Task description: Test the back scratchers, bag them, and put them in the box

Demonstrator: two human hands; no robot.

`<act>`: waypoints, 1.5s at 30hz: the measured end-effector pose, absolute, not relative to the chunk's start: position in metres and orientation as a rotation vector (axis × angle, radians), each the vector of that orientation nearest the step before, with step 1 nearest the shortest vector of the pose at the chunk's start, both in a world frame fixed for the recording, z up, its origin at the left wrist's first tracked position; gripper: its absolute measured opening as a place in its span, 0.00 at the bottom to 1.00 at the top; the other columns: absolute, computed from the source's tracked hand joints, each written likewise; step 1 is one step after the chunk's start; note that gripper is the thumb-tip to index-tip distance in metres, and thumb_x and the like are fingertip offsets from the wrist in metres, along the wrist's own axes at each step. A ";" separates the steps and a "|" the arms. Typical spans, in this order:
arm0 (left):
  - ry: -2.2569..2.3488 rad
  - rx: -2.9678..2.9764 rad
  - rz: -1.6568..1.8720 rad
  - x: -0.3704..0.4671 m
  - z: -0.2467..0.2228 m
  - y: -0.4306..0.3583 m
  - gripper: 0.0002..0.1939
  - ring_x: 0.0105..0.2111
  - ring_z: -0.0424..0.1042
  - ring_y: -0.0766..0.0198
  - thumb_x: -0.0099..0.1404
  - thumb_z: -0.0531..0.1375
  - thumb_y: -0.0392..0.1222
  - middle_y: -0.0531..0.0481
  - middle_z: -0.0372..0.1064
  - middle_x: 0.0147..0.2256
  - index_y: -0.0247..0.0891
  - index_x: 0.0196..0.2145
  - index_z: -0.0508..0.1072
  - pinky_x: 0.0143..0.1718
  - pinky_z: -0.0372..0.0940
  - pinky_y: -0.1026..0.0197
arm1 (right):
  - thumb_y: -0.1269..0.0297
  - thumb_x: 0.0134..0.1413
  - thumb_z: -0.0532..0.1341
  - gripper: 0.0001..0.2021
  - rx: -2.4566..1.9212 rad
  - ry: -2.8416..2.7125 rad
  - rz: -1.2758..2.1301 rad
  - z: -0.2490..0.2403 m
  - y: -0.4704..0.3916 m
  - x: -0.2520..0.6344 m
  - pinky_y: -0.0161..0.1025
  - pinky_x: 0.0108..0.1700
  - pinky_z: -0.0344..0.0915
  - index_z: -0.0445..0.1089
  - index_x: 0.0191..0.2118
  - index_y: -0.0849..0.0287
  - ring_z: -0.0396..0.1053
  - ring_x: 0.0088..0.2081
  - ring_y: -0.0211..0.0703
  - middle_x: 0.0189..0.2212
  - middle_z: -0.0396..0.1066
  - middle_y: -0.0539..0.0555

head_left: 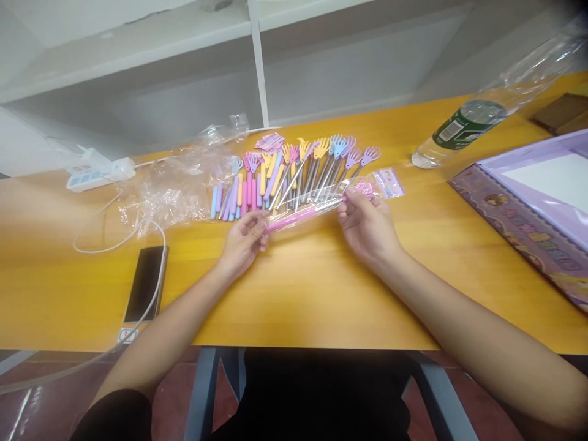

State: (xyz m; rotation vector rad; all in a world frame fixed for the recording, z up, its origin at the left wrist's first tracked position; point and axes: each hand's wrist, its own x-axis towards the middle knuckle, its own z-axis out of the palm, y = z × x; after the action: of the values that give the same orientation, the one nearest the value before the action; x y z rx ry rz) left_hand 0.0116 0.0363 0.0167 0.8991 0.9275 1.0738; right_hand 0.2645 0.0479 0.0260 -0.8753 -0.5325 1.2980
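A pink back scratcher [301, 216] in a clear plastic sleeve is held level above the wooden table [294, 294]. My left hand [244, 242] pinches its handle end. At the other end, my right hand [366, 220] has its fingers closed on the sleeve near the pink head. Just behind my hands lies a pile of back scratchers [316, 165] with yellow, blue, purple and pink heads and coloured handles. A small printed card [389, 183] shows just past my right hand.
Crumpled clear plastic bags [172, 190] lie at the left, near a white power strip [98, 171]. A phone [144, 285] with a white cable is front left. On the right stand a water bottle [463, 131] and a purple printed box [519, 214].
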 end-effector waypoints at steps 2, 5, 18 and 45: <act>0.923 0.963 1.060 0.010 0.016 0.036 0.27 0.22 0.62 0.74 0.62 0.75 0.57 0.55 0.67 0.32 0.40 0.52 0.76 0.21 0.58 0.68 | 0.60 0.45 0.81 0.18 -0.862 -0.525 1.332 0.026 0.047 0.264 0.24 0.27 0.70 0.72 0.33 0.58 0.69 0.28 0.29 0.29 0.70 0.46; 0.917 1.142 1.114 0.005 0.019 0.037 0.28 0.24 0.65 0.70 0.68 0.70 0.57 0.52 0.70 0.37 0.49 0.61 0.72 0.24 0.63 0.66 | 0.61 0.46 0.81 0.18 -0.857 -0.522 1.379 0.027 0.048 0.266 0.23 0.25 0.69 0.72 0.33 0.58 0.68 0.27 0.29 0.29 0.70 0.46; 0.716 2.090 0.962 -0.016 0.035 0.045 0.02 0.49 0.74 0.54 0.65 0.73 0.42 0.42 0.69 0.52 0.45 0.37 0.85 0.58 0.73 0.46 | 0.66 0.49 0.77 0.15 -0.832 -0.500 1.523 0.023 0.061 0.282 0.22 0.21 0.62 0.70 0.33 0.60 0.57 0.22 0.26 0.28 0.67 0.46; 0.828 1.343 0.805 0.012 0.024 0.020 0.13 0.41 0.76 0.60 0.64 0.74 0.49 0.42 0.70 0.49 0.37 0.35 0.82 0.39 0.78 0.56 | 0.61 0.45 0.81 0.20 -0.765 -0.601 1.604 0.031 0.058 0.279 0.25 0.20 0.56 0.69 0.33 0.59 0.53 0.23 0.27 0.27 0.65 0.46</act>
State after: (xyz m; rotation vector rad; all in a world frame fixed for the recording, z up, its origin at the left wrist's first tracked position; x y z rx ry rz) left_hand 0.0121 0.0201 0.0245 1.3428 0.8278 0.8048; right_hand 0.2794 0.0580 0.0308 -0.7651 -0.6014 1.6045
